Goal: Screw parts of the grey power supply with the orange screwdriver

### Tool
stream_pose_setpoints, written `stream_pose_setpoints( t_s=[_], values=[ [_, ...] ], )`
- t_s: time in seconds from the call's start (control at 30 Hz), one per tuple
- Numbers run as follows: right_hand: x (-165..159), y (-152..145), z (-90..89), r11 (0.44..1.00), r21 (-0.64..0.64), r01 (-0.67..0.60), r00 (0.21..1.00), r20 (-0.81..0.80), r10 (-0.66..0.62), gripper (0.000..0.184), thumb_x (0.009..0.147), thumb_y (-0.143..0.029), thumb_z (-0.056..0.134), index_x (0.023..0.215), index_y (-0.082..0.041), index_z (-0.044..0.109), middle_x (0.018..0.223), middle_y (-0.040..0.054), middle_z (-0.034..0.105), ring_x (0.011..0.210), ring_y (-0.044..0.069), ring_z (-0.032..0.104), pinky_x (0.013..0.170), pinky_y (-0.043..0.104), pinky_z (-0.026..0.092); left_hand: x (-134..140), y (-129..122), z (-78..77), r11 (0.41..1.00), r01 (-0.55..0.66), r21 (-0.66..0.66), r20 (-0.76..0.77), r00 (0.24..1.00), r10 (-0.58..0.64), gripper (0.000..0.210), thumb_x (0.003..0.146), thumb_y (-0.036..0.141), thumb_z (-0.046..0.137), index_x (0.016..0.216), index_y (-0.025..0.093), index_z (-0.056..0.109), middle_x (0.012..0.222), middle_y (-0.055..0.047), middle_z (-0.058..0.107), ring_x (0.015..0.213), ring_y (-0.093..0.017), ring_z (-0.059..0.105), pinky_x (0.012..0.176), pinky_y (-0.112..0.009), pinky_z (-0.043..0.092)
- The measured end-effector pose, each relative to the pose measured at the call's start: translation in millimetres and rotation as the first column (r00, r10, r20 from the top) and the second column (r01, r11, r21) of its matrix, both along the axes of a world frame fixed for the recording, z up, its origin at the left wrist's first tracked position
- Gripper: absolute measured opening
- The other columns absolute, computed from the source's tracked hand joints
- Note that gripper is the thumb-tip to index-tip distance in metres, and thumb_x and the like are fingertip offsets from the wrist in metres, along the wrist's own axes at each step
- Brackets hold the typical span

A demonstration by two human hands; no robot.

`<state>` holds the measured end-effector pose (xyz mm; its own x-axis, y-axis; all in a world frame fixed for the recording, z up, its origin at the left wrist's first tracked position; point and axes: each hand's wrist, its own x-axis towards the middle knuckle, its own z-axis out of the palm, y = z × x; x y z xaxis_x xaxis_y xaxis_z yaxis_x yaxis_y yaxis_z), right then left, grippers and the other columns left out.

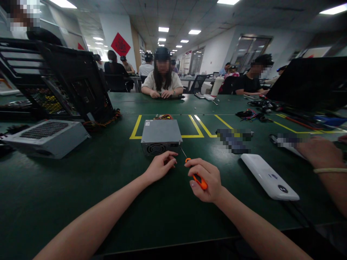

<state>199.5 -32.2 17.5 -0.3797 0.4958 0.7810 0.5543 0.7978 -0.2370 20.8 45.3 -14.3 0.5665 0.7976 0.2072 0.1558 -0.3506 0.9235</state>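
A grey computer power supply lies on the green table, its fan grille and socket side facing me. My right hand is closed around the orange and black handle of a screwdriver. The thin shaft slants up and left, and its tip is at the lower right corner of the power supply; whether it sits in a screw is too small to tell. Just in front of that corner is my left hand, fingers loosely bent and apart, with nothing visible in them. I cannot tell if its fingertips touch the casing.
Left stand a second power supply and an open black computer case. Right are a white power bank, another person's hand, cables and a dark monitor. Yellow tape marks the table. A person sits opposite.
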Motion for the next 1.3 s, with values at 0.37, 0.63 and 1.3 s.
stream_pose_setpoints(
  t_s=[0.37, 0.63, 1.3],
  values=[
    [-3, -2, 3.5, 1.0, -0.018, 0.004, 0.999, -0.035, -0.004, 0.007, 0.075, -0.022, 0.046, 0.072, -0.018, 0.051, 0.085, 0.0085, 0.059, 0.072, 0.017, 0.057, 0.062, 0.033, 0.045, 0, -2, 3.6, 0.925, -0.14, 0.353, -0.225, 0.947, 0.229, 0.036, 0.088, 0.027, 0.036, 0.125, 0.023, 0.038, 0.073, 0.001, 0.056, 0.063, -0.012, 0.054, 0.063, -0.025, 0.045],
    [-4, -3, 1.7, 0.998, -0.055, 0.009, 0.999, -0.03, -0.01, 0.015, 0.072, -0.024, 0.052, 0.084, -0.02, 0.045, 0.084, 0.006, 0.058, 0.068, 0.015, 0.056, 0.055, 0.027, 0.046, -7, 2, 8.1, 0.566, -0.237, 0.79, -0.065, 0.885, 0.461, 0.026, 0.086, 0.019, 0.04, 0.109, 0.021, 0.052, 0.099, -0.006, 0.056, 0.096, -0.018, 0.05, 0.087, -0.034, 0.039],
    [-7, -7, 2.7, 0.982, 0.139, 0.13, 0.986, 0.088, -0.143, 0.015, 0.073, -0.021, 0.059, 0.086, -0.018, 0.051, 0.086, 0.0072, 0.057, 0.071, 0.014, 0.056, 0.056, 0.026, 0.047, -20, 13, 11.1, 0.45, -0.227, 0.864, -0.128, 0.765, 0.631, 0.036, 0.083, 0.016, 0.043, 0.118, 0.021, 0.044, 0.121, -0.008, 0.049, 0.118, -0.021, 0.039, 0.101, -0.042, 0.022]
  ],
)
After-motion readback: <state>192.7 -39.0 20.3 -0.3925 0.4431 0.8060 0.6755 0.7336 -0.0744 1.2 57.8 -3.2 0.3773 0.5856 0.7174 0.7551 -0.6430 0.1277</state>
